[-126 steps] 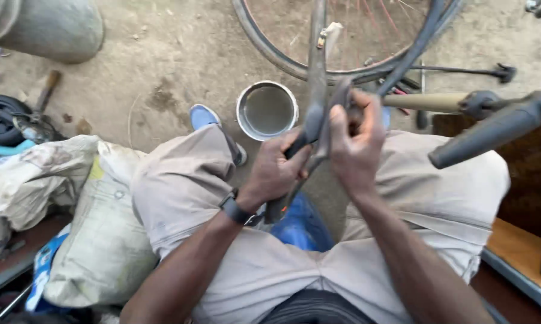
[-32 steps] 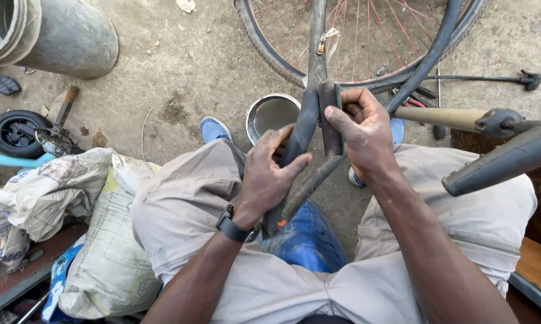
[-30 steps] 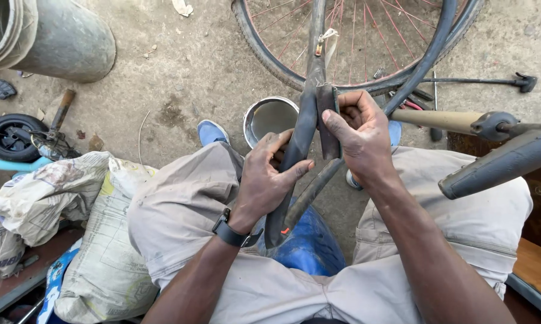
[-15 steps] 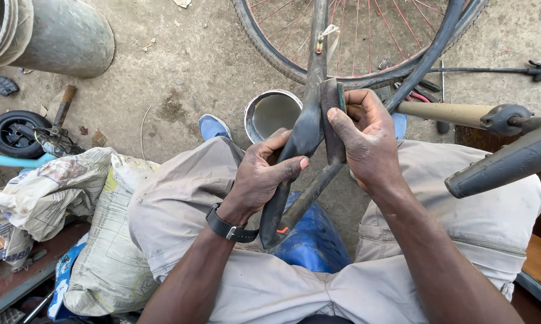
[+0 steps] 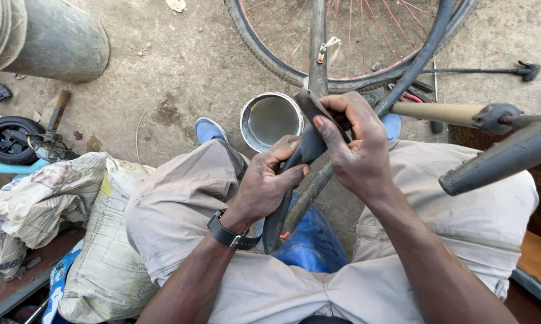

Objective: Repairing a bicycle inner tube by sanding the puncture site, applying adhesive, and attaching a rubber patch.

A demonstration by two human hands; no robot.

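I sit with my knees apart over a blue seat (image 5: 309, 243). My left hand (image 5: 264, 183), a black watch on its wrist, grips a black rubber inner tube (image 5: 294, 165) from below. My right hand (image 5: 354, 147) pinches the folded upper end of the same tube between thumb and fingers. The tube hangs down between my thighs. It crosses in front of a bicycle frame bar (image 5: 317, 54) and a bicycle wheel (image 5: 342, 42) with red spokes.
A round metal tin (image 5: 270, 120) stands on the dirt by my blue shoe (image 5: 207, 129). A handlebar grip (image 5: 498, 159) juts in at right. Sacks (image 5: 96, 240), a small black wheel (image 5: 6, 138), a hammer (image 5: 57, 111) and a grey bucket (image 5: 42, 36) lie at left.
My right hand has bent the tube's upper end further over. My left hand slid slightly along the tube. The view shifted a little.
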